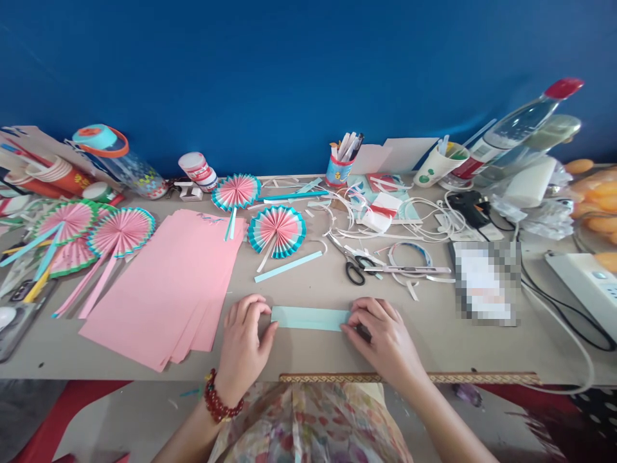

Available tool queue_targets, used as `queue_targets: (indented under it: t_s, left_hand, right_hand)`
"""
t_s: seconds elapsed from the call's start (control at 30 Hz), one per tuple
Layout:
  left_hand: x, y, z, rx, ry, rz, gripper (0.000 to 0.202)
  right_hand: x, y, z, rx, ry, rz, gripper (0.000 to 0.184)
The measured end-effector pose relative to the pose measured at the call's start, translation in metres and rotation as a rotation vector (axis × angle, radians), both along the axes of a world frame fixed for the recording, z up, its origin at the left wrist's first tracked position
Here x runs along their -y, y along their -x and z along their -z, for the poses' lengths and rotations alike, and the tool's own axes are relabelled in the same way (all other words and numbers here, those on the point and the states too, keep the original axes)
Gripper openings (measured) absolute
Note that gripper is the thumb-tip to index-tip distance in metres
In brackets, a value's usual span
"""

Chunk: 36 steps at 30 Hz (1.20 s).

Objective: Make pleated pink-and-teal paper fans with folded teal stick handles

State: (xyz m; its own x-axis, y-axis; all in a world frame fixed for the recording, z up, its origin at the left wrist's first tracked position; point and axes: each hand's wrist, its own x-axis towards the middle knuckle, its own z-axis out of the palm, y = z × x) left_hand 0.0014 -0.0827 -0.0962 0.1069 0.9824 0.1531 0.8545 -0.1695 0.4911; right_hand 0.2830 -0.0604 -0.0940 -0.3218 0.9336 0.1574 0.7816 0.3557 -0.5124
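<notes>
A light teal paper strip [309, 317] lies flat on the table near its front edge. My left hand [244, 342] has its fingers curled and pressed on the strip's left end. My right hand [383, 337] pinches the strip's right end, fingers closed on it. A red bead bracelet sits on my left wrist. Just beyond the strip lie black-handled scissors [353, 263] and a loose teal strip [288, 266].
A stack of pink paper sheets [168, 289] lies left of my hands. Finished pink-and-teal paper fans [276, 229] spread across the left and middle. White paper scraps, a pen cup [339, 167], bottles, a glue gun [470, 207] and cables crowd the back and right.
</notes>
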Motion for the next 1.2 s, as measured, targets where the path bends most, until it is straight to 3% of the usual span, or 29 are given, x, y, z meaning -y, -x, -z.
queue_targets:
  t_s: [0.33,1.0,1.1,1.2]
  left_hand:
    - [0.0006,0.0004,0.0014,-0.020,-0.005,0.043,0.011]
    - [-0.0003,0.0016,0.0026,-0.039,0.001,0.074,0.010]
    - [0.0002,0.0001,0.0028,-0.071,-0.025,0.111,0.019]
    - [-0.0007,-0.0024,-0.0003,-0.144,-0.064,0.210,0.045]
  right_hand:
    - [-0.0015,0.0000,-0.0042,-0.017,0.082,0.019,0.013]
    - [-0.0007,0.0016,-0.0057,-0.009,0.045,0.024,0.014]
    - [-0.0005,0.0013,-0.0047,-0.009,0.060,0.021,0.011]
    - [0.0000,0.0009,-0.0035,-0.011,0.068,0.016,0.006]
